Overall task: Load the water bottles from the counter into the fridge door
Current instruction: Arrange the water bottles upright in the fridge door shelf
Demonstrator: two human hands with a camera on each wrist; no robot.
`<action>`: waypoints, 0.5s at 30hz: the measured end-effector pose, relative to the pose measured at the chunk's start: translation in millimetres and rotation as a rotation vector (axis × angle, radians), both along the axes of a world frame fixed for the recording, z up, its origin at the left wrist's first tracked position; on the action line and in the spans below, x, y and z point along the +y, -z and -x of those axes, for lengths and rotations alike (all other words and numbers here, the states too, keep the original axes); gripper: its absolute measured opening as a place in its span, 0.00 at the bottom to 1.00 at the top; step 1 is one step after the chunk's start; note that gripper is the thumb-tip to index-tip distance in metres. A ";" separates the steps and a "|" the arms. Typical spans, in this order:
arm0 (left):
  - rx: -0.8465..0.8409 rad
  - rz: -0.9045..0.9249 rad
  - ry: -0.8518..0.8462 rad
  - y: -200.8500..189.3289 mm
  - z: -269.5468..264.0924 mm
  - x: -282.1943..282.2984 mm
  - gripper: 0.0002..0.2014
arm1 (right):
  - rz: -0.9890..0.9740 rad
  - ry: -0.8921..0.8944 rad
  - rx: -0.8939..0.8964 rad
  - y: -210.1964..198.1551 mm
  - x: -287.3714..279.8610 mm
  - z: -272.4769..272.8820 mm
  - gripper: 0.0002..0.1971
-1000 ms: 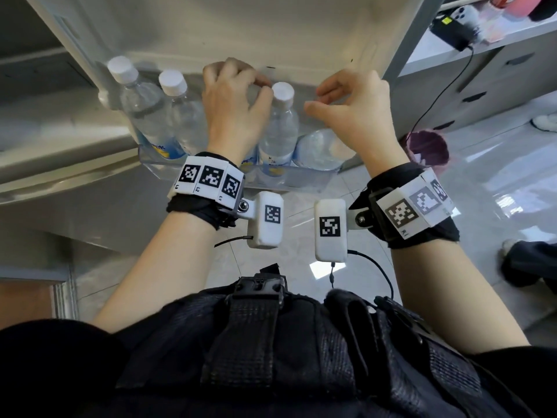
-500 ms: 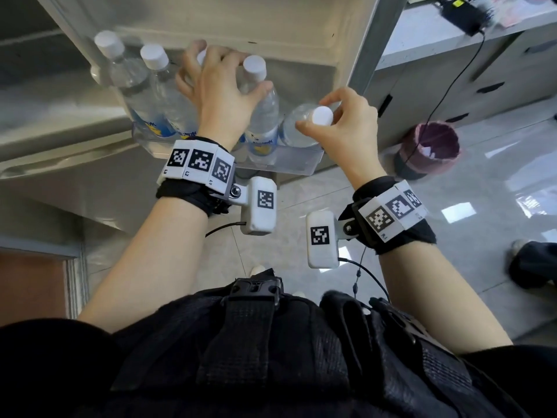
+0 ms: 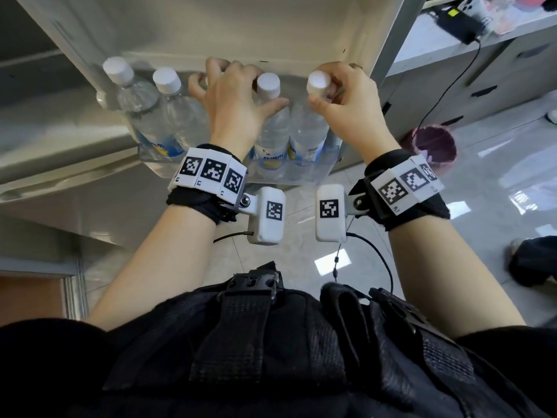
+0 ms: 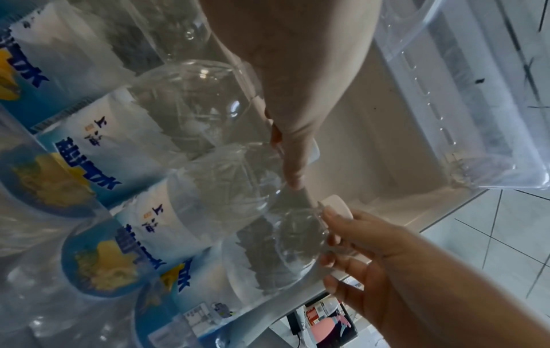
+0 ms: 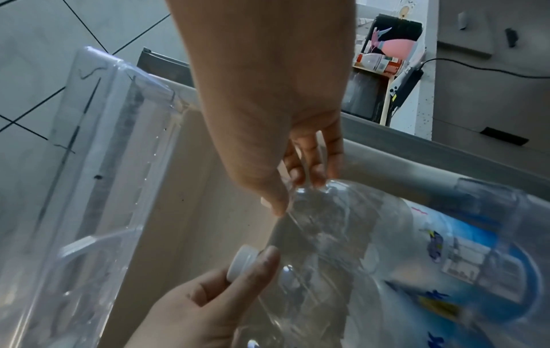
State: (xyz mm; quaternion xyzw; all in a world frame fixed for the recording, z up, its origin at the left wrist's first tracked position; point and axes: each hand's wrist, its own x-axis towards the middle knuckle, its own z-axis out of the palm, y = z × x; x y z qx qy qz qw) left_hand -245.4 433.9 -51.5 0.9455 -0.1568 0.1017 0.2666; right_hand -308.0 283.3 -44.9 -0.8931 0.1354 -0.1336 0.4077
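Several clear water bottles with white caps and blue labels stand in the fridge door shelf (image 3: pixel 301 176). Two at the left (image 3: pixel 135 95) (image 3: pixel 180 113) are untouched. My left hand (image 3: pixel 238 95) lies over the middle bottles, its fingers curled over a hidden bottle top. Its thumb (image 4: pixel 294 164) presses the neck of the fourth bottle (image 3: pixel 271 128). My right hand (image 3: pixel 324 92) pinches the neck under the cap of the rightmost bottle (image 3: pixel 307 128), which stands upright in the shelf's right end. The right wrist view shows this bottle (image 5: pixel 342 235) and the fourth bottle's cap (image 5: pixel 241 259).
A clear upper door bin (image 4: pixel 461 106) hangs just above the bottle caps. The fridge door's grey edge (image 3: pixel 388 46) runs close by my right hand. A purple waste bin (image 3: pixel 434 146), a counter with a charger (image 3: pixel 458 22) and another person's foot (image 3: pixel 530 260) are at the right.
The rightmost bottle lay tipped over in the shelf's right end; my right hand has stood it upright beside the others. My left hand stayed on the middle bottles.
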 end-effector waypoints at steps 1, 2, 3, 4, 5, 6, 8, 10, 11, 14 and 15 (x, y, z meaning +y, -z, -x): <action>-0.008 0.002 0.005 1.3 -0.2 0.1 0.23 | 0.000 0.035 -0.017 1.5 1.6 -0.6 0.16; -0.015 0.010 0.008 2.3 -0.7 -0.1 0.22 | 0.001 0.076 -0.028 3.6 3.2 -0.9 0.18; -0.018 0.020 0.008 2.9 -1.0 -0.3 0.22 | -0.001 0.119 -0.035 6.0 5.1 -0.9 0.21; -0.020 0.032 0.004 3.1 -1.2 -1.0 0.22 | 0.002 0.164 -0.037 8.7 6.5 -0.9 0.25; -0.022 0.041 -0.001 3.3 -2.0 -2.3 0.22 | 0.013 0.203 -0.034 11.2 7.4 -1.5 0.28; -0.021 0.044 -0.003 3.2 -2.9 -3.9 0.22 | 0.031 0.231 -0.034 13.4 7.8 -2.5 0.29; -0.012 0.033 -0.007 2.8 -4.7 -7.2 0.23 | 0.080 0.262 -0.055 16.7 7.6 -5.8 0.27; -0.010 0.024 -0.011 3.2 -7.1 -9.7 0.25 | 0.136 0.279 -0.074 18.5 6.5 -10.2 0.26; -0.016 0.024 -0.012 3.4 -8.4 -10.6 0.25 | 0.161 0.287 -0.074 19.0 6.0 -12.8 0.27; -0.035 0.015 0.004 3.9 -10.9 -11.0 0.22 | 0.227 0.307 -0.050 19.1 6.2 -22.0 0.31; -0.043 0.006 0.014 4.1 -11.5 -10.8 0.21 | 0.250 0.309 -0.048 18.7 6.4 -25.6 0.30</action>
